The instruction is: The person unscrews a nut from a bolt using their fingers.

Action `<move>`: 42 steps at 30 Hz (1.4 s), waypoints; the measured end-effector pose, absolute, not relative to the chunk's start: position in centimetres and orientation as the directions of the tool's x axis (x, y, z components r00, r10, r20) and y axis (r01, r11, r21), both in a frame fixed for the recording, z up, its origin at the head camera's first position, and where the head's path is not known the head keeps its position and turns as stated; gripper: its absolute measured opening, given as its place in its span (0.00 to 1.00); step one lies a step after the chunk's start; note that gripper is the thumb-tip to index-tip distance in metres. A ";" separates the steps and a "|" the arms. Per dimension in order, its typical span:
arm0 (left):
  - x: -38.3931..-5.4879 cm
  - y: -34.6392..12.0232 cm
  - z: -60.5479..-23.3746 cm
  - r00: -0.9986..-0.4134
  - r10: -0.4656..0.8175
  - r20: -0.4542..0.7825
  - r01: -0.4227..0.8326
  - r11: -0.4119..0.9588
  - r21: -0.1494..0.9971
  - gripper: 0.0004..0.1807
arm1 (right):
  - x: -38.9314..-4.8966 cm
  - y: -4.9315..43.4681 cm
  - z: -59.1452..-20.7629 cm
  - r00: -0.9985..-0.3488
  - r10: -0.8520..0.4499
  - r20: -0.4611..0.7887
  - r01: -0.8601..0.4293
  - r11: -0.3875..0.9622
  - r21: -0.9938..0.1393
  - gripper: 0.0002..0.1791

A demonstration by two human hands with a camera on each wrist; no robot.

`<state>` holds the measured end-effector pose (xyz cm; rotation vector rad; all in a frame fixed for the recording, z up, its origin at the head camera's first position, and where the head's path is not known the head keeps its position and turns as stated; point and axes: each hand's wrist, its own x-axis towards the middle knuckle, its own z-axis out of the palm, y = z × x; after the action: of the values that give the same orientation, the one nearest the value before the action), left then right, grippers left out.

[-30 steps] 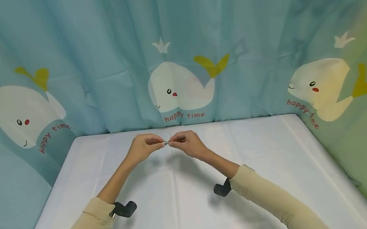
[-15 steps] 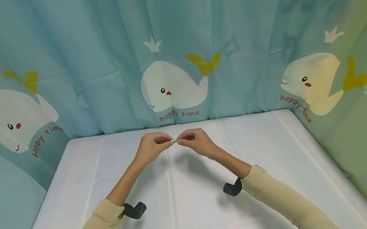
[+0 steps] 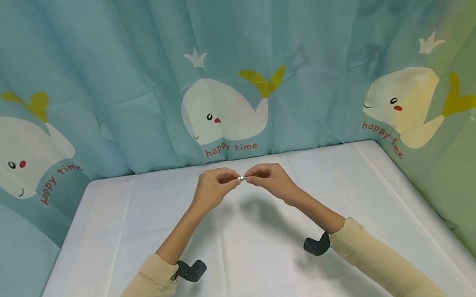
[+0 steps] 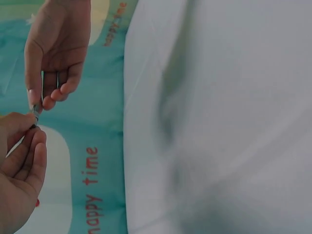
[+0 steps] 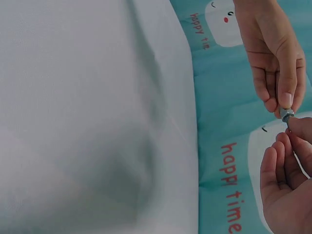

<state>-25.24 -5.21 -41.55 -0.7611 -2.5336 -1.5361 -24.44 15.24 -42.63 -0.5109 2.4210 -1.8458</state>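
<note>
Between my two hands is a small silvery metal bolt (image 3: 242, 178) with a six-sided, nut-like part (image 5: 286, 114) on it. My left hand (image 3: 210, 189) pinches it between thumb and index finger at the six-sided end. From the other side, the thumb and index finger of my right hand (image 3: 275, 181) pinch the thin shank end. Both hands are raised above the far part of the table, fingertips nearly meeting. In the left wrist view the metal piece (image 4: 36, 115) is small and mostly covered by fingertips.
A white cloth covers the table (image 3: 259, 280), and the hands' shadows fall on it. Blue-green curtains (image 3: 134, 82) printed with whales stand along the back and sides. A black camera mount (image 3: 193, 270) sits at the left wrist, another black mount (image 3: 316, 245) at the right.
Both hands have shifted right together with the bolt between them. A little more metal shows between the fingertips. The head view has turned slightly.
</note>
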 end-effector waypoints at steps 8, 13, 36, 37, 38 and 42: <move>-25.2 -3.2 -41.4 -0.867 0.351 0.355 0.471 0.339 0.815 0.03 | -23.2 16.4 -40.2 -0.957 -0.269 0.105 -0.160 0.192 -0.968 0.11; -25.1 -2.3 -41.2 -0.865 0.352 0.359 0.469 0.308 0.828 0.03 | -22.6 16.9 -39.3 -0.964 -0.248 0.099 -0.147 0.183 -0.972 0.09; -25.1 -0.6 -41.3 -0.882 0.323 0.342 0.423 0.227 0.877 0.05 | -22.4 17.9 -38.9 -0.970 -0.240 0.026 -0.053 0.107 -0.993 0.13; -25.0 -0.6 -41.2 -0.881 0.323 0.347 0.427 0.222 0.877 0.05 | -22.4 17.9 -38.8 -0.970 -0.243 0.024 -0.049 0.100 -0.994 0.13; -25.0 -0.6 -41.2 -0.879 0.324 0.350 0.429 0.216 0.877 0.06 | -22.4 17.8 -38.8 -0.969 -0.247 0.022 -0.047 0.095 -0.994 0.13; -24.9 -0.7 -41.3 -0.872 0.331 0.361 0.435 0.184 0.881 0.07 | -22.4 17.5 -38.8 -0.967 -0.253 0.022 -0.045 0.086 -0.995 0.13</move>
<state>-24.87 -0.67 -41.27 -0.7624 -2.3473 -1.7971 -22.40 17.55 -38.79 -0.3046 2.1950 -2.0021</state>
